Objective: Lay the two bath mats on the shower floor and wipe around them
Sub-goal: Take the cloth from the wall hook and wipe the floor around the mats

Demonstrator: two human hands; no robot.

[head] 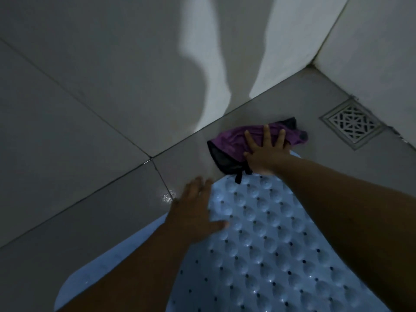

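On the shower floor (281, 104), close to where it meets the tiled wall (90, 86), a purple cloth (234, 140) with dark edges lies bunched up. The right hand (265, 152) presses down flat on it, with the fingers spread wide and straight. The cloth sits just past the far end of a pale blue bath mat (270, 244), and a dark strap from the cloth hangs onto the mat's edge.

The mat lies flat on the floor and is covered in round bumps and small dark holes. The left hand (198, 208) rests on the mat's left edge — fingers out and loose, thumb pointing to the right across the bumps. This hand is blurry, so it is hard to say if the fingertips touch the mat or the gray tile beside it.

A second pale blue shape (74, 287) peeks out at the bottom left, partly hidden under the left arm — maybe another mat.

A square metal drain (351, 122) with a cut-out pattern sits in the floor near the corner, to the right of the cloth and apart from it. A small wet shine shows on the tile beside the left hand.
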